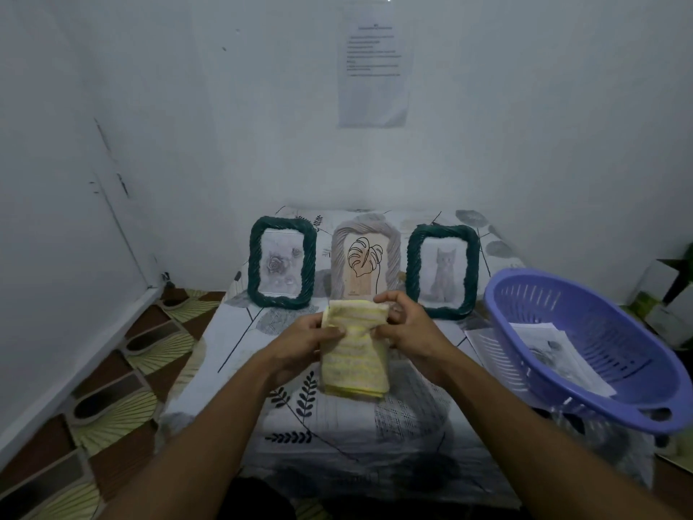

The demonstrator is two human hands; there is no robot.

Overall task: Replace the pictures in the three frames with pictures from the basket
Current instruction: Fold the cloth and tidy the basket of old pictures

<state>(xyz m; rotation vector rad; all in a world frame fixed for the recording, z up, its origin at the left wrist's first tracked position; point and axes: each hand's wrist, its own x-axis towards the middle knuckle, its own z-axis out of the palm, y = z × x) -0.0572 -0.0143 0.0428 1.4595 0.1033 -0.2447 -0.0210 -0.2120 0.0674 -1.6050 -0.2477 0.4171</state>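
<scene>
Center of the frame: I gripped a folded yellow cloth (354, 354) with both hands. My left hand (300, 343) held its left edge, thumb pressed on the front face. My right hand (408, 332) held its upper right corner, fingers curled around the fabric. The lower part of the cloth hung between my wrists, over the patterned table cover (337, 437).

Just behind my fingers stood three frames, upright and side by side:
- Left green frame (256, 264): a picture of roses.
- Middle beige frame (339, 257): a line drawing of a leaf. The cloth's top edge overlapped its lower border.
- Right green frame (412, 268): a picture of a cat.

At the right of the frame, well apart from my hands, lay the purple basket (630, 343), tilted, with printed pictures (562, 350) inside.

At the upper center a printed sheet (373, 65) hung on the wall. Its lines of text were too blurred to read. A small mark under the leaf drawing was also illegible.
</scene>
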